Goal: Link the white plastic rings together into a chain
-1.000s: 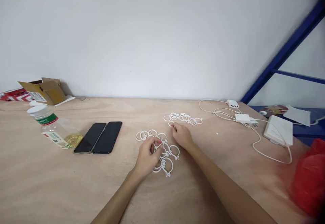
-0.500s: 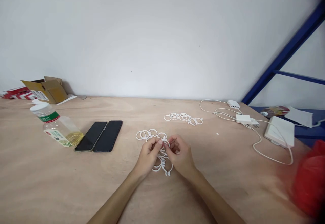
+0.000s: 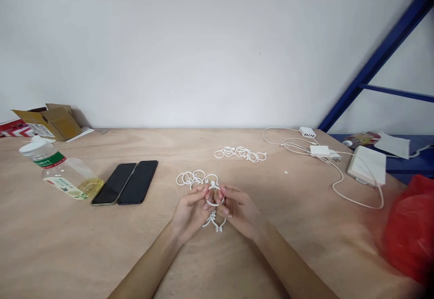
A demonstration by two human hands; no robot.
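Between my two hands is a white plastic ring (image 3: 214, 205) with a small clasp at its top, which looks like a curtain ring. My left hand (image 3: 190, 212) pinches its left side with thumb and fingers. The opposite side is gripped by my right hand (image 3: 242, 209). Just behind and left of the hands lie several similar white rings (image 3: 199, 171). More white rings (image 3: 213, 218) lie under and in front of the hands, partly covered by them. Farther back, a row of loose white rings (image 3: 252, 156) overlaps on the wooden table (image 3: 135, 249).
Two dark phones (image 3: 138, 182) lie at left beside a tilted-looking plastic bottle (image 3: 64, 172). An open cardboard box (image 3: 63, 125) stands at the back left. White cables with a charger (image 3: 319, 151), a white box (image 3: 368, 165) and a red bag (image 3: 410, 231) are at right.
The ring has come into clear view between both hands, its clasp at the top. My hands have drawn slightly apart and turned. The whole view has shifted a little.
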